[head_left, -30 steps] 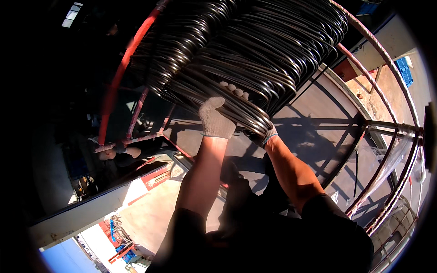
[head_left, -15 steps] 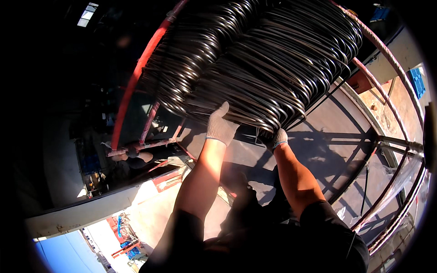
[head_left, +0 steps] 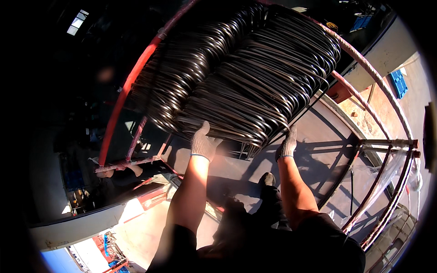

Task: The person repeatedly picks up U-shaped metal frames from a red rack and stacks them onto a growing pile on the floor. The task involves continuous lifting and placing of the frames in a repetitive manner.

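Across the head view's top, dark looped rods (head_left: 255,86) are ranged between red bars (head_left: 133,78). The left hand (head_left: 204,144) is set at their near edge, thumb spread; the right hand (head_left: 287,143), by their near-right corner. Whether either is closed on rods cannot be told. Evening their ends seems in hand; matched pressure from both sides would be called for. No writing can be read.

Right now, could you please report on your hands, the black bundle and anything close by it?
Left hand at near edge of black bundle; right hand by its near-right corner. Closure of either grip unclear. Red curved bar along the black bundle's left.
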Demonstrator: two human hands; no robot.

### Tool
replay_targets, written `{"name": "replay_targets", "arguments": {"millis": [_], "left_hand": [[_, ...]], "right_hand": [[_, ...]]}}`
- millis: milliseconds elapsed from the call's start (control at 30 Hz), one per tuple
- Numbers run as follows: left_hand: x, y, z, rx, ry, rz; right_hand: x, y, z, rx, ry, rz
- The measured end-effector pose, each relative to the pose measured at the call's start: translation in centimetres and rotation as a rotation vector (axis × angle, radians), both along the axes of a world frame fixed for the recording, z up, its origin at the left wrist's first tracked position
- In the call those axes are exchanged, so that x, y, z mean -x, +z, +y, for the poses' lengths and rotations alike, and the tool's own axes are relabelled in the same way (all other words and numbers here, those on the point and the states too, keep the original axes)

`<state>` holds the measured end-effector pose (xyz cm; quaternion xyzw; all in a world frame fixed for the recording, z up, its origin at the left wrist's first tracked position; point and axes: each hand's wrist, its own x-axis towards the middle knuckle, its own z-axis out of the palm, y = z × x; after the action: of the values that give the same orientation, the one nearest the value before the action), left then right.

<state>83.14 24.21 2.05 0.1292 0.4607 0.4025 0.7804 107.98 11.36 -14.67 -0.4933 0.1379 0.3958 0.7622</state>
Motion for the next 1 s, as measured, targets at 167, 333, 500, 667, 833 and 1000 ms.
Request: {"name": "replay_targets", "arguments": {"millis": [167, 333, 500, 667, 833, 1000], "left_hand": [[-1.8, -1.1, 1.8, 0.017, -0.069, 0.165], [1.3, -1.8, 0.3, -0.060, -0.190, 0.166], [2.4, 0.4, -4.8, -0.078, -0.111, 0.273], [13.4, -4.4, -13.6, 0.055, 0.144, 0.223], [34.6, -14.0, -26.1, -0.024, 0.428, -0.191], [46.2, -16.5, -30.5, -0.069, 0.477, 0.443]], "right_hand": [[0.3, 0.9, 3.8, -0.234, 0.192, 0.165], [2.4, 7.8, 2.6, -0.059, 0.313, 0.142], [0.7, 3.6, 1.0, -0.012, 0.343, -0.056], [0.0, -0.7, -3.5, 0.288, 0.308, -0.275], [7.0, -1.3, -12.0, 0.326, 0.552, -0.308], [11.2, -8.8, -19.0, 0.185, 0.702, -0.238]]}}
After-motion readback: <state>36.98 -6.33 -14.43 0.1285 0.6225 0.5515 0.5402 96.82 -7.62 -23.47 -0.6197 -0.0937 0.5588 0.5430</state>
